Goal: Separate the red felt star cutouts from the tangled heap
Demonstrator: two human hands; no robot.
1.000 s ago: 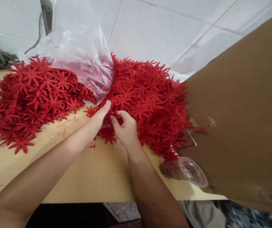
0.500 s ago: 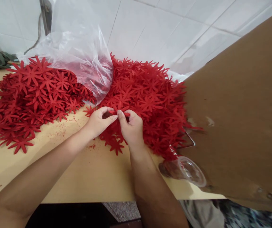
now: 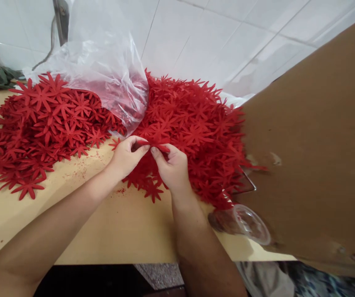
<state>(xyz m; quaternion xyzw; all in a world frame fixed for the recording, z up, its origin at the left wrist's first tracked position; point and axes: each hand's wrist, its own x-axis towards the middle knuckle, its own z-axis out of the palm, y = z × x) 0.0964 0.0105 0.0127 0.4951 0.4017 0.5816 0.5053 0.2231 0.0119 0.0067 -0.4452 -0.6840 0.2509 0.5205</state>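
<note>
Between my two hands is a red flower-shaped cutout (image 3: 150,144), seen nearly edge-on. My left hand (image 3: 130,156) is closed in a pinch on its left side, thumb below and fingers behind. My right hand (image 3: 173,165) pinches the right side, its thumb close to the left thumb. Right behind and under the hands spreads a large pile of red flower cutouts (image 3: 192,123) with long narrow petals. Another heap of the same cutouts (image 3: 47,119) lies to the left on the table.
A clear plastic bag (image 3: 115,78) drapes between the two heaps. On the right stands a brown cardboard panel (image 3: 313,156), with a clear plastic cup (image 3: 252,225) on its side near it. Red crumbs dot the wooden table (image 3: 118,231). White tiles (image 3: 192,45) form the wall behind.
The left thumb has drawn slightly left and down along the cutout, and the right hand has shifted a little right. Both hands still hold the cutout.
</note>
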